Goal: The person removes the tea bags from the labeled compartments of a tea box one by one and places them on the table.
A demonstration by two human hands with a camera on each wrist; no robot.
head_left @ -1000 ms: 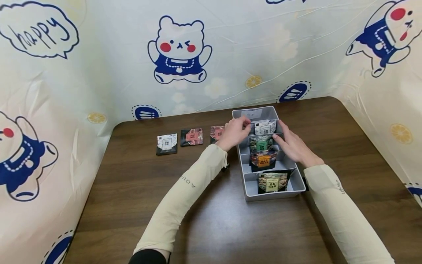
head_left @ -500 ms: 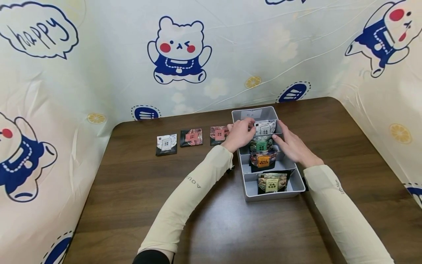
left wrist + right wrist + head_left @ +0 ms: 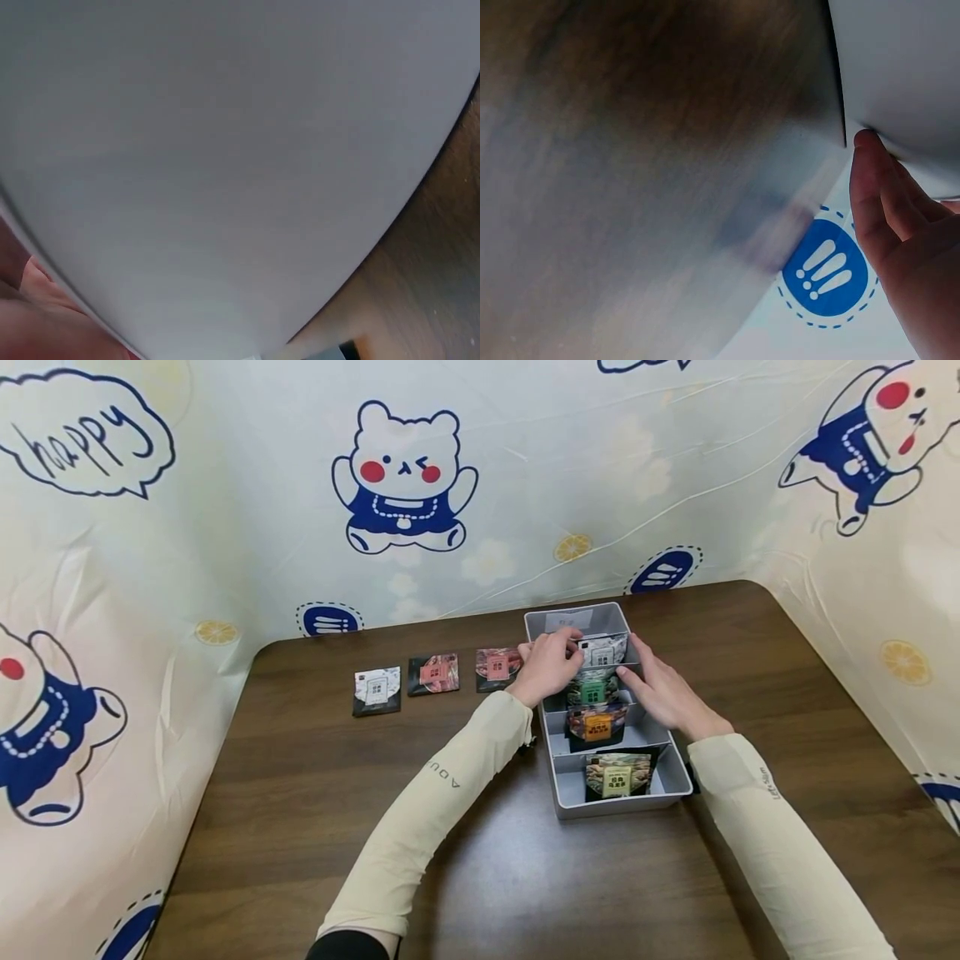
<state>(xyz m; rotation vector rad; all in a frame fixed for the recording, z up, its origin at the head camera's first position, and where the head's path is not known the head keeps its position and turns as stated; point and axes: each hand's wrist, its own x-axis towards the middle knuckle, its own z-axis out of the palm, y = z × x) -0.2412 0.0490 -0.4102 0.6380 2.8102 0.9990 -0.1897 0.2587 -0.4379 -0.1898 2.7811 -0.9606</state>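
A grey divided storage box holds tea-bag-sized sachets in several compartments: white, green, orange and yellow-green at the front. My left hand reaches over the left rim, bent fingertips right at the white sachet's left edge; I cannot tell whether they pinch it. In the left wrist view the box wall hides most of that hand. My right hand grips the right side wall, thumb over the rim. Its fingers press along the outside in the right wrist view.
Left of the box, a white sachet and two red sachets, one farther left and one beside my left hand, lie in a row on the brown table. A printed cloth hangs along the table's back and sides.
My left hand has shifted slightly right over the box, uncovering more of the nearer red sachet, then stayed almost still. The right hand and the box keep their places.
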